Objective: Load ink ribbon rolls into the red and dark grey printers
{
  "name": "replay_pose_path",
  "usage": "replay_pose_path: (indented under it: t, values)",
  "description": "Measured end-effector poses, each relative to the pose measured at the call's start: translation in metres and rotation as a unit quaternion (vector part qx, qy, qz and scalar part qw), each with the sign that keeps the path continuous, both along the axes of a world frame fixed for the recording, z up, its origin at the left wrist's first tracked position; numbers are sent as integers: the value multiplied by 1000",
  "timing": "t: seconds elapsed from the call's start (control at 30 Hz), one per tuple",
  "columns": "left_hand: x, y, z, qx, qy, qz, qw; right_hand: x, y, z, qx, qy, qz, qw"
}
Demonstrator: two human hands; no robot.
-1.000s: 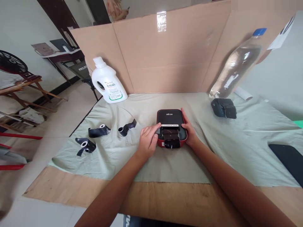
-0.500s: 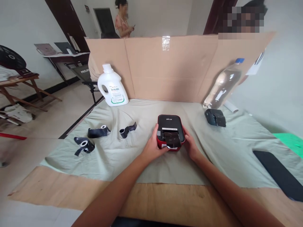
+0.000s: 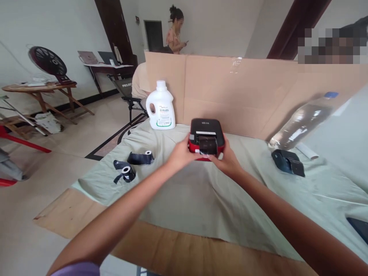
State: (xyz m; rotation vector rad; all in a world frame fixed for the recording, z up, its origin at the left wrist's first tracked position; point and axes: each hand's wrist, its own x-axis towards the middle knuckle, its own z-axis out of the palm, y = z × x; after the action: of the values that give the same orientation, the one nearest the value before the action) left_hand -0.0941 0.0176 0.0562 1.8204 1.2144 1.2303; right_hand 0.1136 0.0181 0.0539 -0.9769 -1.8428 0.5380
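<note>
Between both hands is a red and black label printer, with a strip of black label tape coming out of its front slot. My left hand grips the printer's left side, thumb along the front. My right hand grips the right side, its thumb at the lower front near the tape. The printer seems lifted over the cloth, though its underside is hidden. Left of my forearm lie two partly unrolled black label rolls, one roll nearer and another roll behind it.
A white detergent bottle stands at the back left before a cardboard screen. On the right are a large clear bottle, a small black printer, a white paper tube and a dark phone. Two people are beyond the screen.
Both hands have carried the label printer up and away from me, toward the cardboard. My right thumb has come round to its front. The camera view has turned left.
</note>
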Motion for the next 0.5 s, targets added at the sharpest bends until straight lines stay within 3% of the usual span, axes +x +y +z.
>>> replay_pose_path:
  t: [0.1, 0.23, 0.4, 0.5]
  values:
    - [-63, 38, 13, 28, 2, 5, 1000, -62, 47, 11, -11, 30, 49, 998]
    - [-127, 76, -2, -26, 0, 14, 1000, -131, 100, -8, -27, 33, 80, 996]
    - [-165, 102, -41, -70, 27, 48, 996, -168, 135, -49, -90, 8, 81, 993]
    - [-174, 113, -55, -90, 41, 38, 994, -175, 146, -66, -109, 9, 75, 991]
